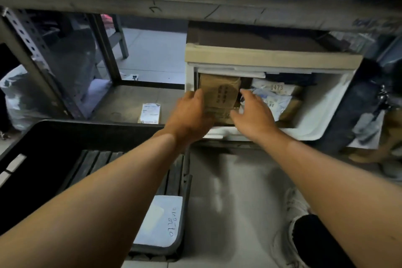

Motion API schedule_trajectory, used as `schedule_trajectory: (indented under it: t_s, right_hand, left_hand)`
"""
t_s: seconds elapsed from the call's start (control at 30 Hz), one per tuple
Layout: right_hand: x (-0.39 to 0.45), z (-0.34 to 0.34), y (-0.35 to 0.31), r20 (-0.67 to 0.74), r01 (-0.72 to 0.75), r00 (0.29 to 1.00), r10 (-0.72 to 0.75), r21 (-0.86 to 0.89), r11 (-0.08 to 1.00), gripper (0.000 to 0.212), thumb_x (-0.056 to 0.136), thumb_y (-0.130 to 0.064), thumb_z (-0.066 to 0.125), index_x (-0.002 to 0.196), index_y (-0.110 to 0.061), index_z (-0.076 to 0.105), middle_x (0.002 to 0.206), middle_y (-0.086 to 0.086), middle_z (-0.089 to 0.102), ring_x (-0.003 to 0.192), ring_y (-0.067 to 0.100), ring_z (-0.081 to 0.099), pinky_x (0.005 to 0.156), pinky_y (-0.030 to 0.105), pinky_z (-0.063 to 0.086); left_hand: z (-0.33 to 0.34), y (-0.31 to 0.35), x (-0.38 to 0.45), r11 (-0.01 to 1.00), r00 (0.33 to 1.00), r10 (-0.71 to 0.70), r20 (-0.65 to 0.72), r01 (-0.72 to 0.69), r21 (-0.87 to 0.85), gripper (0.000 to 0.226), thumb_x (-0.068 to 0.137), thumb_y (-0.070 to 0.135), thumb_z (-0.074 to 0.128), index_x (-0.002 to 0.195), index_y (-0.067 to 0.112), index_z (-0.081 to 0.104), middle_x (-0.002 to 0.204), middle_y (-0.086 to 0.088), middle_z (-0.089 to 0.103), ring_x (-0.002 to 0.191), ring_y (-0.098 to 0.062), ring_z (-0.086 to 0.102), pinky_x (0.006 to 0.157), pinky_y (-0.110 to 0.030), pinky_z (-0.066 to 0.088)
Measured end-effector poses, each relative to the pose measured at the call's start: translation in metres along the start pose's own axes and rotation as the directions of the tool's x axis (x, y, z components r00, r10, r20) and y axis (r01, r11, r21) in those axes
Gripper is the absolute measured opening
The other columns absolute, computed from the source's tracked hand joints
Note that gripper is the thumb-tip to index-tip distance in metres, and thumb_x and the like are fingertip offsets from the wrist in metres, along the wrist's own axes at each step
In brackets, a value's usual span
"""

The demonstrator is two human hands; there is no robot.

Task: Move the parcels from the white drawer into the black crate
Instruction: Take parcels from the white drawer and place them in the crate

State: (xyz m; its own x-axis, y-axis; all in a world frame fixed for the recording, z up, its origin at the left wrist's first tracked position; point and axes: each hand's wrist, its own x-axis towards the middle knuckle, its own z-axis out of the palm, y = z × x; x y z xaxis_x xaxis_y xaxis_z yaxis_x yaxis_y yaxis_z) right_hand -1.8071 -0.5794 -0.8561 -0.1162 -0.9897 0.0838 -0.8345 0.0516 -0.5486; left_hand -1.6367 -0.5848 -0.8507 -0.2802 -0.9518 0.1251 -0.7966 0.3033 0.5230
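While the white drawer (315, 115) stands pulled open under the shelf, we see both hands reaching into it. At the drawer's left end, the left hand (191, 113) curls its fingers round the left edge of a brown cardboard parcel (219, 95). Just beside that parcel's right edge, the right hand (254, 111) has its fingers spread and relaxed, holding nothing. Right of the brown parcel, pale bagged parcels (276, 98) lie in the drawer. Left of and below the drawer sits the black crate (54, 137), a white parcel (158, 222) inside.
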Motion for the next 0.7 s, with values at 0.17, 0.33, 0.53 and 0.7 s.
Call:
schedule_trajectory:
  t_s: [0.17,0.33,0.53,0.7]
  right_hand:
    - [0.034,-0.006,0.013,-0.128,-0.073,0.988,0.089,0.130,0.989,0.069,0.099,-0.020,0.057,0.157,-0.028,0.021,0.153,0.006,0.040,0.131,0.030,0.048,0.087,0.029,0.036]
    - [0.066,0.007,0.017,-0.099,-0.049,0.992,0.079,0.280,0.959,0.046,0.098,-0.018,0.058,0.139,-0.026,0.040,0.137,0.008,0.050,0.116,0.028,0.055,0.084,0.035,0.044]
    - [0.093,0.013,0.006,-0.003,-0.197,0.954,0.298,0.744,0.638,0.012,0.096,-0.016,0.049,0.101,-0.025,0.055,0.099,0.004,0.060,0.096,0.022,0.056,0.081,0.039,0.050]
    - [0.088,0.013,0.004,-0.031,-0.132,0.902,0.431,0.929,0.344,0.025,0.100,-0.011,0.052,0.081,-0.024,0.061,0.089,-0.002,0.064,0.093,0.016,0.061,0.088,0.031,0.052]
  left_hand:
    - [0.010,0.007,0.035,0.919,0.983,0.181,-0.025,-0.160,0.359,0.049,0.094,0.022,0.055,0.141,0.017,0.044,0.143,-0.008,0.046,0.132,-0.029,0.042,0.105,-0.044,0.043]
    - [0.024,0.006,0.057,0.811,0.960,0.277,0.038,-0.255,0.527,0.055,0.095,0.027,0.054,0.147,0.019,0.039,0.144,-0.009,0.040,0.133,-0.030,0.038,0.103,-0.044,0.043]
    - [0.035,-0.003,0.063,0.750,0.924,0.382,-0.015,-0.300,0.590,0.047,0.089,0.029,0.062,0.134,0.020,0.055,0.144,-0.011,0.041,0.130,-0.032,0.040,0.100,-0.047,0.044]
    - [0.040,-0.009,0.059,0.770,0.945,0.326,0.013,-0.274,0.576,0.072,0.088,0.030,0.062,0.153,0.016,0.034,0.152,-0.011,0.033,0.140,-0.031,0.031,0.111,-0.052,0.038]
